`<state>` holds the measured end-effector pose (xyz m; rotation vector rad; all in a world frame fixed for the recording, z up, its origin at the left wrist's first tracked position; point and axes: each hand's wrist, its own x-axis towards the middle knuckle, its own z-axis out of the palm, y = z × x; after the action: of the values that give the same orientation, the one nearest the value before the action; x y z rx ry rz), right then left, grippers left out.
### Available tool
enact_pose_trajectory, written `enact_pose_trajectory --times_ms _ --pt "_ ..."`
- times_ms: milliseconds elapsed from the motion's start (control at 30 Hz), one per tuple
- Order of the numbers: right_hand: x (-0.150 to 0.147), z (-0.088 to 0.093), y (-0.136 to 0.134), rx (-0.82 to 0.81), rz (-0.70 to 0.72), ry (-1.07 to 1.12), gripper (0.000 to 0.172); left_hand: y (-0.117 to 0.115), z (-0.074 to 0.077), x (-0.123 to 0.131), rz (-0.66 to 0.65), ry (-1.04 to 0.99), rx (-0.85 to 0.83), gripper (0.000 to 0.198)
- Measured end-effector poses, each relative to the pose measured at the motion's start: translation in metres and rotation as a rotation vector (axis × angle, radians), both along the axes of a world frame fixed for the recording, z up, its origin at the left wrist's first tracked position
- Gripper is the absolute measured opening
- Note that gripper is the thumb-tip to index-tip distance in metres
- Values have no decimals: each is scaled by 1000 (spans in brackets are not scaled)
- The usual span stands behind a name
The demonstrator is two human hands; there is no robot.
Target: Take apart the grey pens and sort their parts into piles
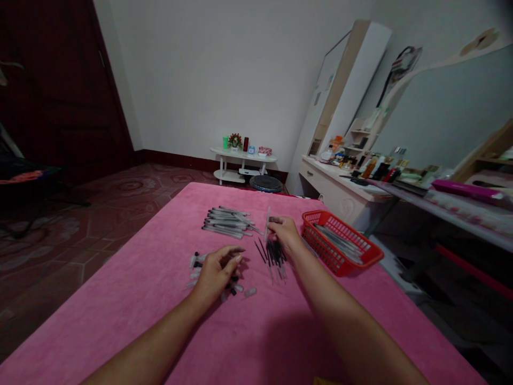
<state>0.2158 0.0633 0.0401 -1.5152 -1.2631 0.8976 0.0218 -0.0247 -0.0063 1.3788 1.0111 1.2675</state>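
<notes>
A pink cloth covers the table (132, 299). My left hand (217, 271) hovers with curled fingers over a scatter of small clear and black pen caps (241, 290); whether it holds one I cannot make out. My right hand (284, 231) pinches a thin clear pen barrel (266, 219) that stands nearly upright. Just below that hand lies a bunch of black refills (274, 254). A pile of grey pen barrels (227, 221) lies farther back, left of my right hand.
A red plastic basket (335, 261) with several finished pens stands to the right of my right hand. Beyond the table are a dressing desk with bottles (340, 187), a small white shelf (242, 160) and a dark door (60, 91).
</notes>
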Motion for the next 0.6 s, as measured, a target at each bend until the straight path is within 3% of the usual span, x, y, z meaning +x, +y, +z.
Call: enact_pose_trajectory --times_ms 67,167,367,600 --pt "1 2 -18 32 54 -26 27 0 0 0 5 7 18 29" --pt "14 8 -42 142 72 -298 32 -1 2 1 14 31 28 28" --pt "59 13 -64 150 -225 -1060 34 -4 6 1 19 97 38 28" --pt "76 8 -66 73 -290 -1228 31 -6 8 2 9 155 50 28"
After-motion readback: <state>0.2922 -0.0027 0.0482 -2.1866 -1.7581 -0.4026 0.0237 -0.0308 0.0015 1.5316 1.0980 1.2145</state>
